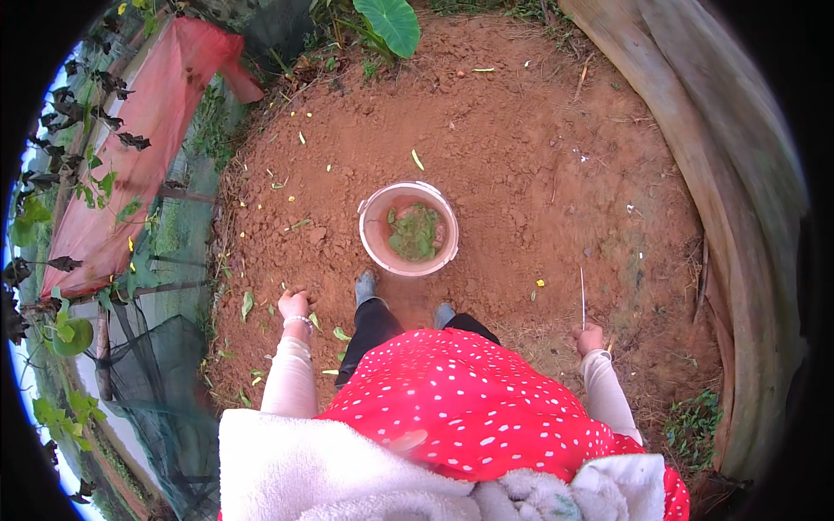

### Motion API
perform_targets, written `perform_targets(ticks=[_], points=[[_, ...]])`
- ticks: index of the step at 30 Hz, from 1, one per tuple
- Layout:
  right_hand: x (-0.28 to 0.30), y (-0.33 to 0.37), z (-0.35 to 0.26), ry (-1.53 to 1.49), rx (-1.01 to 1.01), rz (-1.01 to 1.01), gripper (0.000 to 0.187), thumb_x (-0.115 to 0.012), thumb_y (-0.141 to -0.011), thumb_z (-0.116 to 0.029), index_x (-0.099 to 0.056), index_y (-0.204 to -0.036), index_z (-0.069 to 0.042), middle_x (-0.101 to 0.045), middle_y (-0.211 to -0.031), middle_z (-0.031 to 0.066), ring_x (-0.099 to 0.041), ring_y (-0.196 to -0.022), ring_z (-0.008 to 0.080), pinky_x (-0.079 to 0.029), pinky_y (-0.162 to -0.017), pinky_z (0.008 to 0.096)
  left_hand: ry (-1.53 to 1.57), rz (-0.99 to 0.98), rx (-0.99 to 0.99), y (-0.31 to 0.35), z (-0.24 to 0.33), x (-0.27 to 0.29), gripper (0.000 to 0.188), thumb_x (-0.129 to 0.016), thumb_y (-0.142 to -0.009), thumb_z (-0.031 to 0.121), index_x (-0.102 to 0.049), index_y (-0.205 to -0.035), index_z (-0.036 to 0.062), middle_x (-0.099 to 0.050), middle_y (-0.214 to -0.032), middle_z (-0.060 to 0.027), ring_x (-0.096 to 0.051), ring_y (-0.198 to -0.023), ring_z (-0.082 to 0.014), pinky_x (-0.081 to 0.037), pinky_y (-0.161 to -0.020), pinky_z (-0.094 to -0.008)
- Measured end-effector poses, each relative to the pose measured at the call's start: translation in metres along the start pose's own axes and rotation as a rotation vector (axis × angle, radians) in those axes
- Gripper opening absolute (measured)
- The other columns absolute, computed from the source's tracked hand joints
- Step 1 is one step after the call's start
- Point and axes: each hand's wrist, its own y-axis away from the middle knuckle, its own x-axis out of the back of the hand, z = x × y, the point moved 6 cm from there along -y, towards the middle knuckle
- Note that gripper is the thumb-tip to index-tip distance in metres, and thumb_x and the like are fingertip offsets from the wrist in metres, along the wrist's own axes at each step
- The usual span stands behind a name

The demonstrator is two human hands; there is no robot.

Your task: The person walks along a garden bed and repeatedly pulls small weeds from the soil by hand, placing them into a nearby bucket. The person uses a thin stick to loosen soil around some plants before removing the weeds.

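Note:
My right hand (pixel 589 338) is closed around the lower end of a thin, straight, pale tool (pixel 583 297) that points away from me. It may be a blade seen edge-on; I cannot tell. My left hand (pixel 296 305), a bracelet at its wrist, hangs at my left side with curled fingers. What it holds, if anything, does not show. Between and beyond my hands, just ahead of my boots, a pale pinkish bucket (pixel 366 233) stands upright on the soil. Green leaves (pixel 415 233) lie in its bottom. Neither hand touches the bucket.
Reddish bare soil (pixel 504 148) carries scattered leaves and yellow petals. A red sheet (pixel 130 165) and dark netting (pixel 161 382) with vines line the left. A round green fruit (pixel 73 337) hangs there. Brownish sheeting (pixel 704 130) forms the right edge. A large-leaved plant (pixel 390 24) grows far ahead.

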Motion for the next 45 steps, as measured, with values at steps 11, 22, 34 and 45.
perform_targets(ticks=[11, 22, 34, 45], points=[[-0.098, 0.08, 0.069, -0.024, -0.224, 0.147, 0.012, -0.058, -0.073, -0.009, -0.053, -0.066, 0.0, -0.047, -0.048, 0.0065, -0.041, -0.029, 0.0163, -0.028, -0.025, 0.0304, -0.314, -0.276, -0.019, -0.11, 0.029, -0.105, 0.018, -0.058, -0.078, 0.013, -0.054, -0.086, -0.0028, -0.059, -0.064, -0.0084, -0.057, -0.049, -0.0159, -0.04, -0.038, -0.0244], [-0.14, 0.146, 0.009, -0.065, -0.308, 0.185, 0.006, -0.056, -0.072, -0.006, -0.057, -0.076, -0.002, -0.054, -0.055, 0.0059, -0.04, -0.033, 0.0126, -0.03, -0.03, 0.0276, -0.612, -0.521, -0.115, -0.183, -0.006, -0.149, 0.028, -0.068, -0.065, 0.011, -0.061, -0.088, -0.0035, -0.062, -0.073, -0.0106, -0.058, -0.06, -0.0144, -0.046, -0.054, -0.0252], [-0.14, 0.216, 0.054, -0.152, -0.473, 0.354, 0.006, -0.056, -0.077, -0.01, -0.056, -0.077, -0.004, -0.055, -0.056, 0.0067, -0.033, -0.03, 0.0092, -0.024, -0.028, 0.0246, -0.901, -0.652, 0.001, -0.193, -0.091, -0.204, 0.095, -0.076, -0.056, 0.03, -0.026, -0.124, -0.0113, -0.044, -0.118, -0.0257, -0.046, -0.109, -0.0292, -0.036, -0.091, -0.0315], [-0.146, 0.24, 0.075, -0.234, -0.527, 0.443, 0.006, -0.056, -0.077, -0.01, -0.056, -0.076, -0.004, -0.052, -0.054, 0.0035, -0.033, -0.032, 0.0073, -0.024, -0.029, 0.0234, -0.391, -0.772, 0.37, -0.248, -0.212, -0.238, 0.069, -0.075, -0.061, 0.018, -0.037, -0.114, -0.0071, -0.051, -0.108, -0.0157, -0.053, -0.091, -0.0233, -0.044, -0.076, -0.0356]])
